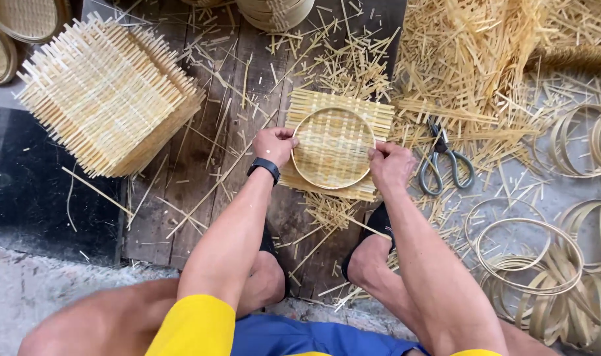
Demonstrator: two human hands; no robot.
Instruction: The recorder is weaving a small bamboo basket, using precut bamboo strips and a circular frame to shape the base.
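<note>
A square woven bamboo mat [373, 113] lies on a dark wooden board [188, 184] in front of me. A round bamboo hoop [302, 178] sits on top of the mat. My left hand [273, 145], with a black watch on its wrist, grips the hoop's left rim. On the hoop's right rim rests my right hand [389, 166], fingers curled over it. Both hands press the hoop down onto the mat.
A tall stack of woven mats [106, 95] stands at the left. Grey scissors [445, 161] lie to the right of the mat. Loose bamboo hoops [544, 264] pile at the lower right. Bamboo offcuts [465, 59] cover the upper right. Round finished trays [24, 20] sit top left.
</note>
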